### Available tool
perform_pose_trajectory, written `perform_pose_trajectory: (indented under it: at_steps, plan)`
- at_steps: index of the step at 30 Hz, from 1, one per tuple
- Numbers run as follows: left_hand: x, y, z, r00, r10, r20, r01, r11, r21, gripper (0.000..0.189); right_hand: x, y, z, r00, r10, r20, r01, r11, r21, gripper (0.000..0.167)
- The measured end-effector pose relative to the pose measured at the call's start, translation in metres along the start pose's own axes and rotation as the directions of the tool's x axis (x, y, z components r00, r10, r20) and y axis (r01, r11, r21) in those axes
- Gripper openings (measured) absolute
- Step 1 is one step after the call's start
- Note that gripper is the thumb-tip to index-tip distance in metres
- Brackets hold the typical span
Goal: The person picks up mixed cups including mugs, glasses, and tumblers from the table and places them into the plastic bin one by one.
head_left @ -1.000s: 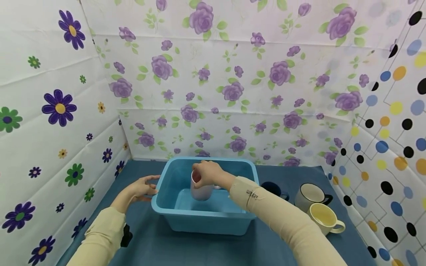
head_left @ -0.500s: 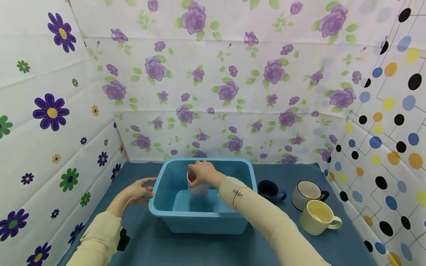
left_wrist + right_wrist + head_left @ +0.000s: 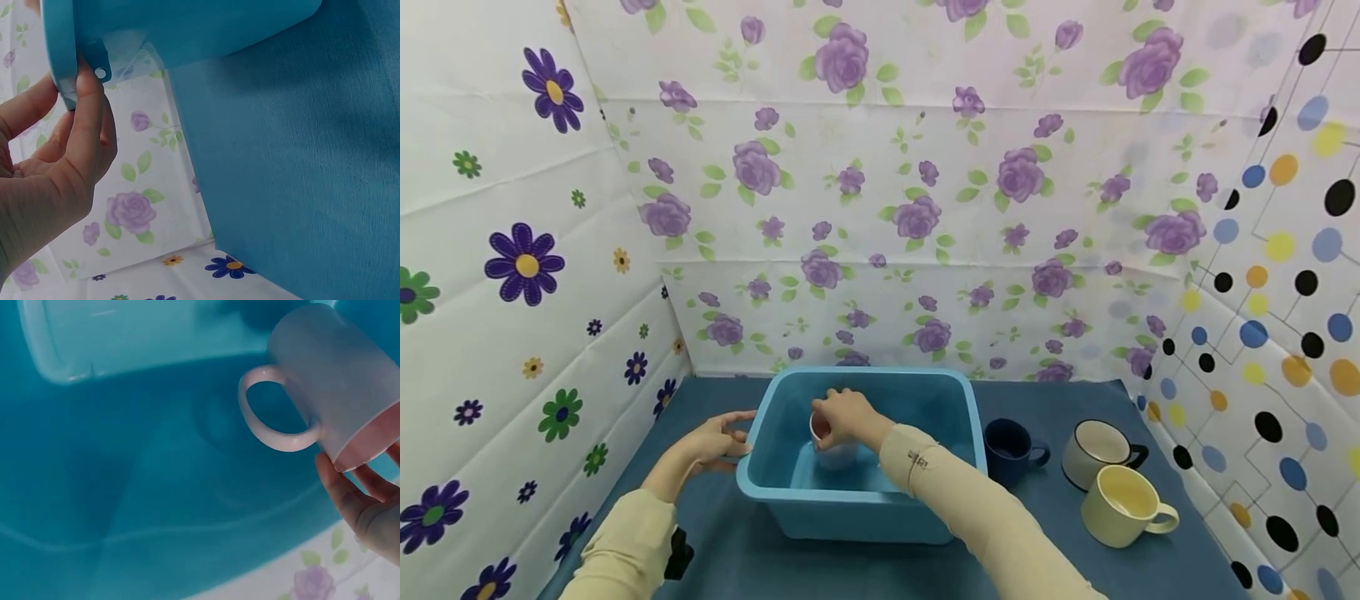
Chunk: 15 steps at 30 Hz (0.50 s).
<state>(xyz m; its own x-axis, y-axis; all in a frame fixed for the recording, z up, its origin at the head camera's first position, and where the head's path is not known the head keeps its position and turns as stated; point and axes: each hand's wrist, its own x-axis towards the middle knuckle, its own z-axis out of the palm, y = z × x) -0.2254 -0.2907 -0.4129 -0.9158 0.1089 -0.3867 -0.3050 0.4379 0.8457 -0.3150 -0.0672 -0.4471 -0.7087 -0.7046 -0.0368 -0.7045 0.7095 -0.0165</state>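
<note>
A pale pink mug (image 3: 837, 457) hangs from my right hand (image 3: 846, 417), low inside the left half of a blue plastic basin (image 3: 865, 495). Fingers and thumb grip the mug's rim from above. The right wrist view shows the mug's handle (image 3: 275, 434) free of the fingers; whether its base touches the basin floor I cannot tell. At the basin's left side, my left hand (image 3: 711, 443) pinches the rim, with the thumb and fingers on either side of it in the left wrist view.
Right of the basin stand a dark blue mug (image 3: 1009, 450), a white mug (image 3: 1097, 454) with a black handle, and a yellow mug (image 3: 1123, 508). Patterned sheets (image 3: 917, 250) wall in the blue table (image 3: 820, 571) at the back and sides.
My right hand has moved left and down with the pink mug, deeper into the basin. My left hand keeps its place at the basin's left rim.
</note>
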Motion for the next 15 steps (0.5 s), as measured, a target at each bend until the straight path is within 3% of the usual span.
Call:
perform_pose_trajectory:
  at_steps: [6, 15]
  plan:
    - [0.0, -0.002, 0.003, 1.0, -0.011, -0.006, 0.011, 1.0, 0.009, 0.065, 0.001, -0.004, 0.016, 1.0, 0.009, 0.017, -0.01, 1.0, 0.028, 0.053]
    - [0.001, 0.0, 0.001, 1.0, -0.023, 0.0, 0.023, 1.0, -0.01, 0.066, 0.013, -0.005, 0.019, 0.999, 0.009, 0.034, -0.009, 1.0, 0.014, 0.055]
